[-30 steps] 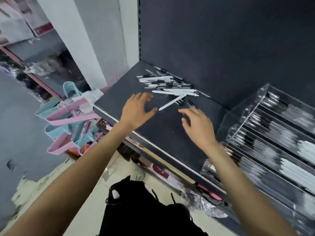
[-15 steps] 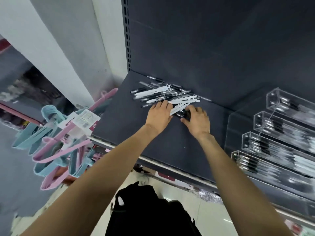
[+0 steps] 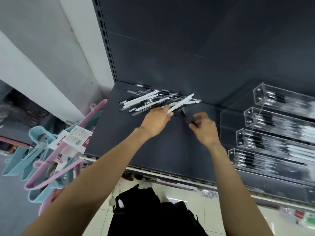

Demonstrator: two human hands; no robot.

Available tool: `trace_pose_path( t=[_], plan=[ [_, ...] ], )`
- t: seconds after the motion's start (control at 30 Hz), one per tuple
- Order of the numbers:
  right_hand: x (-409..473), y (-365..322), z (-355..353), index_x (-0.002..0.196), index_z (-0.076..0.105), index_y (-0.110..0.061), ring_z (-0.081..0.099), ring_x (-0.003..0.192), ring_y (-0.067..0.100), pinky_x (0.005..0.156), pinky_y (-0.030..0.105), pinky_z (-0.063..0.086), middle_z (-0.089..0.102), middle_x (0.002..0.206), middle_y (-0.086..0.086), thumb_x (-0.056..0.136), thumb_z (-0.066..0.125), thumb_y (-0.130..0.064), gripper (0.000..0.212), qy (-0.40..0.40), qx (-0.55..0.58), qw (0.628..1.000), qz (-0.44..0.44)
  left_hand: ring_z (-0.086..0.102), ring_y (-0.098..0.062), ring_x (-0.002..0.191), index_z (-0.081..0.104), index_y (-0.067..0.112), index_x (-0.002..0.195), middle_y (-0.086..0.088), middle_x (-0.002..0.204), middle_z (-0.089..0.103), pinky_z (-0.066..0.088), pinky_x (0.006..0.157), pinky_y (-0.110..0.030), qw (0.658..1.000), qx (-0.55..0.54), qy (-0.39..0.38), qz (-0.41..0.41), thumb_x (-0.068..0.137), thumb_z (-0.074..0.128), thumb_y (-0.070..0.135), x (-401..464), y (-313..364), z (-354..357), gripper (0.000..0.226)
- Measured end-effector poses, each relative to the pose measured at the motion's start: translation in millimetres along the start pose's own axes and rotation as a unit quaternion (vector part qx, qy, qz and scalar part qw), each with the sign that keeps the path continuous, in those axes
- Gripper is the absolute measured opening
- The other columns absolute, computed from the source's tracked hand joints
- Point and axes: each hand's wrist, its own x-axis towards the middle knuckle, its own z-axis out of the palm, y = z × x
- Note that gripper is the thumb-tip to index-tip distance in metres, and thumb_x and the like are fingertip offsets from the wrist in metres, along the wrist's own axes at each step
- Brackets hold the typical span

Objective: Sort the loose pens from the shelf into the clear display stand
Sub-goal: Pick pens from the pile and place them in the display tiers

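A pile of loose black and white pens [image 3: 150,100] lies at the back left of the dark shelf [image 3: 146,147]. My left hand [image 3: 156,120] pinches a white pen [image 3: 181,103] and holds it tilted above the pile. To its right, my right hand [image 3: 205,128] grips black pens [image 3: 186,117] lifted off the shelf. The clear display stand [image 3: 274,133] with several tiered troughs stands at the right, holding rows of black and white pens.
Pink and teal hangers [image 3: 49,160] with a paper tag hang off the shelf's left end. A white pillar [image 3: 56,57] rises behind them. A black bag [image 3: 153,213] sits below the shelf's front edge on the tiled floor.
Both hands had been pressing on the pile; now they have pulled back toward me, the left lifting a white pen and the right lifting black pens.
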Motion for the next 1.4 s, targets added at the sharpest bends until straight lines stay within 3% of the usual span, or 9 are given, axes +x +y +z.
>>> trace_pose_path(
  t=[0.13,0.27,0.37,0.53,0.73,0.97,1.13,1.23,1.4],
  plan=[
    [-28.5,7.5,-13.5,0.110,0.058,-0.004,0.064,0.062,0.008,0.059,0.020,0.051,0.067,0.080,0.005,0.086,0.063,-0.003,0.025,-0.002,0.282,0.955,0.094,0.044,-0.005,0.048,0.049,0.016,0.096,0.002,0.070,0.048,0.042,0.049,-0.021,0.849,-0.510,-0.038,-0.137,0.104,0.036,0.023,-11.1,26.8,-11.8,0.017],
    [-53.3,-5.6,-16.8,0.110,0.058,-0.006,0.066,0.064,0.005,0.059,0.016,0.051,0.067,0.083,0.006,0.086,0.060,0.000,0.024,-0.045,0.452,0.886,0.089,0.036,-0.003,0.054,0.056,0.014,0.114,0.002,0.074,0.045,0.030,0.048,-0.014,0.684,-0.710,-0.060,-0.156,0.103,0.036,0.015,-29.9,40.7,-9.0,0.022],
    [-64.7,-17.6,-12.1,0.109,0.059,-0.007,0.066,0.067,0.009,0.063,0.018,0.051,0.068,0.084,0.006,0.086,0.061,-0.001,0.024,-0.060,0.480,0.872,0.080,0.045,-0.005,0.064,0.054,0.010,0.123,0.001,0.081,0.053,0.039,0.055,-0.015,0.630,-0.762,-0.047,-0.140,0.101,0.039,0.007,-43.7,43.9,-7.1,0.027],
    [-78.1,-37.7,2.1,0.102,0.063,-0.010,0.067,0.076,0.016,0.075,0.027,0.053,0.070,0.087,0.008,0.083,0.066,-0.002,0.020,-0.054,0.473,0.877,0.057,0.059,-0.009,0.086,0.057,0.007,0.120,0.000,0.097,0.065,0.049,0.077,-0.020,0.641,-0.752,0.003,-0.152,0.098,0.045,0.006,-66.3,44.7,-9.6,0.025],
    [-91.1,-51.4,20.6,0.092,0.064,-0.021,0.068,0.082,0.014,0.081,0.029,0.054,0.071,0.085,0.002,0.079,0.072,-0.009,0.019,-0.007,0.296,0.955,-0.013,0.062,-0.018,0.109,0.049,0.010,0.131,-0.009,0.120,0.065,0.048,0.098,-0.032,0.623,-0.763,0.038,-0.164,0.100,0.039,0.005,-88.8,47.8,-14.1,0.032],
    [-112.7,-56.3,25.3,0.086,0.064,-0.020,0.061,0.070,0.005,0.065,0.010,0.047,0.065,0.075,-0.007,0.079,0.074,-0.015,0.013,0.029,0.191,0.980,-0.050,0.066,-0.012,0.091,0.055,0.015,0.115,-0.001,0.102,0.069,0.054,0.079,-0.024,0.637,-0.741,0.077,-0.198,0.101,0.040,0.008,-103.3,56.1,-11.1,0.022],
    [-118.2,-44.5,12.5,0.079,0.060,-0.023,0.061,0.065,0.000,0.064,0.014,0.050,0.063,0.068,-0.014,0.074,0.078,-0.022,0.019,0.072,0.139,0.987,-0.048,0.064,-0.013,0.103,0.054,0.016,0.119,0.002,0.107,0.071,0.051,0.092,-0.030,0.646,-0.739,0.055,-0.183,0.101,0.041,0.010,-109.4,67.1,-2.5,0.023],
    [-120.0,-36.1,5.4,0.079,0.067,-0.018,0.064,0.062,0.002,0.066,0.021,0.055,0.065,0.067,-0.012,0.076,0.076,-0.016,0.009,0.078,0.146,0.983,-0.075,0.065,-0.009,0.104,0.051,0.016,0.124,0.000,0.116,0.068,0.053,0.079,-0.021,0.664,-0.727,0.046,-0.169,0.100,0.041,0.010,-112.1,77.4,2.7,0.026],
    [-120.2,-14.1,-10.0,0.082,0.074,-0.018,0.061,0.056,0.008,0.061,0.034,0.055,0.067,0.070,-0.003,0.081,0.071,-0.016,0.004,0.066,0.045,0.983,-0.167,0.065,-0.012,0.103,0.049,0.017,0.126,0.004,0.116,0.068,0.055,0.081,-0.031,0.742,-0.645,0.037,-0.180,0.100,0.044,0.015,-112.5,91.3,12.8,0.027]
  ],
)
